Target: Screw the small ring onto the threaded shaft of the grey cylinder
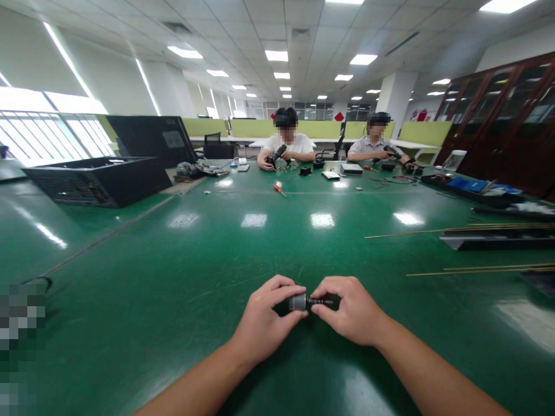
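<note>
Low over the green table (217,248), my left hand (271,312) grips a short grey metal cylinder (298,302) between thumb and fingers. A thin dark ridged shaft (319,301) sticks out of the cylinder's right end. My right hand (349,309) has its thumb and index finger closed around the shaft near the cylinder. The two hands are close together, with fingertips nearly touching. The part lies roughly level, pointing right.
An open black computer case (99,182) stands at the left. An orange screwdriver (280,189) lies mid-table. Thin brass rods (433,232) and a dark metal channel (498,238) are at the right. Two people, one in a white shirt (303,144), work across the table.
</note>
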Tool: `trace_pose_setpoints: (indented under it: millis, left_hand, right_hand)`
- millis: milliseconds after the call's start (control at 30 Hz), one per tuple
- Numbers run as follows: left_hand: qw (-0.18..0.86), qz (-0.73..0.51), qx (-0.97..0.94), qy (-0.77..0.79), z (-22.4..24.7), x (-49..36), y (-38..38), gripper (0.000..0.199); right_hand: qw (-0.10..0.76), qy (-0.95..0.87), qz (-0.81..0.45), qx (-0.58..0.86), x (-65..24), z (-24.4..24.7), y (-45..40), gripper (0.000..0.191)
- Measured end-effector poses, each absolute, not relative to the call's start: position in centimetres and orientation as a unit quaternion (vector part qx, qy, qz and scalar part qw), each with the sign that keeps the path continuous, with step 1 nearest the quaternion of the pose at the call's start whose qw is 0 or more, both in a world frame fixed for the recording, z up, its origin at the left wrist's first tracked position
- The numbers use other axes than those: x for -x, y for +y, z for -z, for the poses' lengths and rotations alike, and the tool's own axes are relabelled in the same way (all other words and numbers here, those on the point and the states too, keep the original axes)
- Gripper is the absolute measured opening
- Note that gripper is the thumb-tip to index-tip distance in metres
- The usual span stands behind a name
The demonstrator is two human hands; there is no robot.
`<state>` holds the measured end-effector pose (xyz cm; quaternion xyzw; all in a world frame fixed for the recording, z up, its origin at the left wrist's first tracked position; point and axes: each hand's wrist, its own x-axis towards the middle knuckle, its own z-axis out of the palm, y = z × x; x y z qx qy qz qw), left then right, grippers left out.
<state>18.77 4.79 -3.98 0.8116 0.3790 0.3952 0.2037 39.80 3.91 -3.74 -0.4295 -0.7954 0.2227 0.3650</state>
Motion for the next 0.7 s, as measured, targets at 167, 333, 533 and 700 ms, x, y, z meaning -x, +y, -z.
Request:
trace_pose_setpoints:
  millis: [167,333,533,700]
  left_hand:
    - [0.199,-0.395,-0.812,0.381,3.94,-18.68,4.85,0.033]
    - [0.194,-0.399,-0.81,0.384,3.76,-18.56,5.06,0.035]
    - [0.194,-0.395,-0.809,0.39,3.73,-18.52,5.08,0.033]
    - [0.196,-0.396,-0.81,0.385,3.76,-18.5,5.04,0.033]
  right_hand:
    - [0.36,-0.794,-0.228,0.434,-39.75,3.71,3.81,0.008]
    - [0.352,-0.789,-0.224,0.451,-39.71,3.53,3.67,0.008]
    - [0.34,-0.792,-0.215,0.459,-39.78,3.41,3.66,0.007]
    - [0.336,-0.794,-0.212,0.46,-39.78,3.47,3.71,0.008]
